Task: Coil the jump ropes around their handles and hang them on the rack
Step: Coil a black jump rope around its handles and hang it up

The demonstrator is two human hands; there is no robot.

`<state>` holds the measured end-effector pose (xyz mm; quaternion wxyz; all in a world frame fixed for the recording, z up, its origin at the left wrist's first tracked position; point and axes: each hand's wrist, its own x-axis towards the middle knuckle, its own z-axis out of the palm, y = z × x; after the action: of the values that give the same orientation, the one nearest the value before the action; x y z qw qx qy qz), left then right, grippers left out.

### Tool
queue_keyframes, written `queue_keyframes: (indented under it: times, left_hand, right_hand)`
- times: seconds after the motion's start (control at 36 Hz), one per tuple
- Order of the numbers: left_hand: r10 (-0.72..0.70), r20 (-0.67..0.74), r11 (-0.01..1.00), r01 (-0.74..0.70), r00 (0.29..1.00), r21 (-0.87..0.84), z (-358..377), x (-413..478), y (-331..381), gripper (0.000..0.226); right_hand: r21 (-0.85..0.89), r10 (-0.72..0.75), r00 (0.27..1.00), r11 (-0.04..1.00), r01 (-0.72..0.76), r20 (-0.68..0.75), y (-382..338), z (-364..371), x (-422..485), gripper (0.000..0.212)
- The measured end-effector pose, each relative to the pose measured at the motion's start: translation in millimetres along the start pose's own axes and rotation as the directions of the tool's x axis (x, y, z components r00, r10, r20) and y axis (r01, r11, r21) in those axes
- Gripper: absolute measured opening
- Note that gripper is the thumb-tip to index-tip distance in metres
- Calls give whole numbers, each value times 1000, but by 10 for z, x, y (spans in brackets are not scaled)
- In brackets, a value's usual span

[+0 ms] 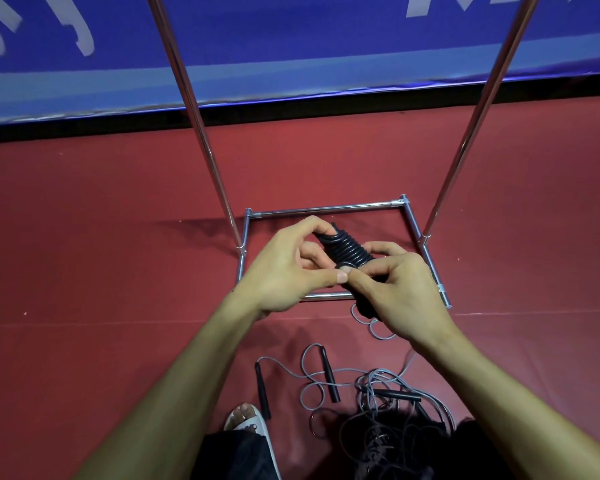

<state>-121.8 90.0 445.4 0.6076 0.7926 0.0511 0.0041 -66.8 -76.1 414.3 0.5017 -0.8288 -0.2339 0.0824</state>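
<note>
A black jump rope is wound in tight coils around its handles and held in front of me above the rack's base. My left hand grips the upper end of the bundle, thumb pressing near the last coil. My right hand pinches the rope at the lower end of the coils, its fingers curled around the handles. The chrome rack stands on the red floor, with two slanting uprights rising past my hands.
Several loose grey jump ropes with black handles lie tangled on the floor near my feet. A sandalled foot shows at the bottom. A blue banner runs along the wall behind the rack.
</note>
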Motion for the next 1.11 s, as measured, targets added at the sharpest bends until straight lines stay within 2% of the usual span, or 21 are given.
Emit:
queue_keyframes:
  times: [0.19,0.31,0.36,0.42,0.5,0.56,0.61,0.75,0.89,1.06,1.11]
  left_hand:
    - [5,-41,998,-3,999,55,-22,3,-19,42]
    - [72,-133,978,-44,989,203,-68,4,-83,34]
    - [116,-150,964,-74,982,256,-47,-7,-102,28]
    - [161,-174,954,-108,972,280,-15,-6,-117,26]
    - [218,-188,944,-158,958,289,2,2,-131,21]
    - [269,-170,921,-202,948,333,20,-1,-126,20]
    - [326,-142,881,-246,935,403,53,-12,-120,19]
    - [398,-40,770,-309,917,558,49,12,-128,25]
    - [483,-39,691,-354,875,630,30,23,-161,23]
    - [580,17,568,-420,815,708,3,31,-172,19]
    - [584,11,567,-417,812,710,0,24,-170,19]
  right_hand:
    - [165,27,997,986,-39,75,-1,-12,13,21]
    - [354,6,988,933,-60,152,-39,-50,-1,32]
    - [338,2,993,940,-43,120,-16,-39,10,37]
    - [294,-13,994,956,-20,110,9,-19,20,32]
    - [273,-34,983,962,-17,181,-8,-33,15,33]
    - [266,-53,969,964,-13,241,-35,-58,23,40]
    - [147,-85,962,988,48,261,-61,-84,40,44]
    - [69,-84,967,995,69,239,-37,-65,86,43]
    - [121,-77,980,991,56,181,31,-31,115,38]
    - [312,-15,971,948,-61,237,-37,-30,64,27]
    - [369,4,969,924,-98,248,-60,-39,51,24]
